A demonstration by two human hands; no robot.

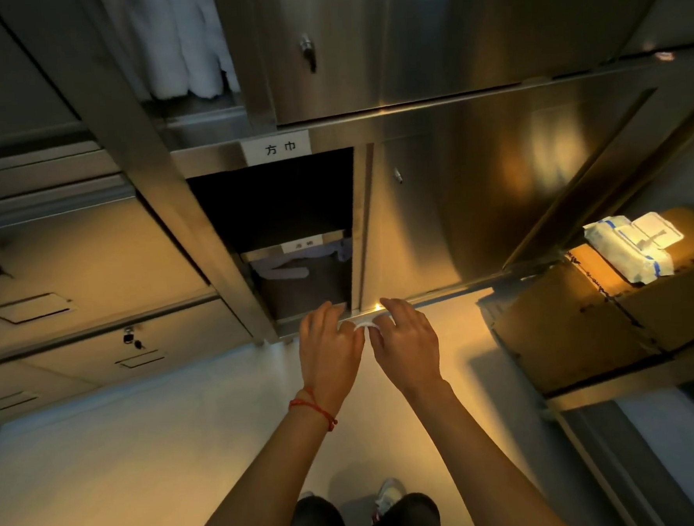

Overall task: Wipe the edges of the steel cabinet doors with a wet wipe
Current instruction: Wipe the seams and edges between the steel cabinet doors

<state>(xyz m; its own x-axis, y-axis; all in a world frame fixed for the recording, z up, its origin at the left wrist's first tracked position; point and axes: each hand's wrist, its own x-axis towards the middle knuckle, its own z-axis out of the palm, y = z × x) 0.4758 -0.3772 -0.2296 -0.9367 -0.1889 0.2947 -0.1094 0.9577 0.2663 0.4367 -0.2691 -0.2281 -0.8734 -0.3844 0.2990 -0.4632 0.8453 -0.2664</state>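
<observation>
Wet wipe (364, 326), small white bunch, sits between both hands, low by the bottom edge of the steel cabinet door (436, 216). Left hand (329, 345) pinches its left end, right hand (408, 340) pinches the right end, both grips closed on it, fingers curled. Red string (311, 407) on the left wrist. Door stands slid right, dark compartment (276, 202) exposed left of it under a white label (276, 148). Wipe pack (631, 247) lies on a cardboard box (576, 322), well apart at right. Pale floor (146, 458) below.
</observation>
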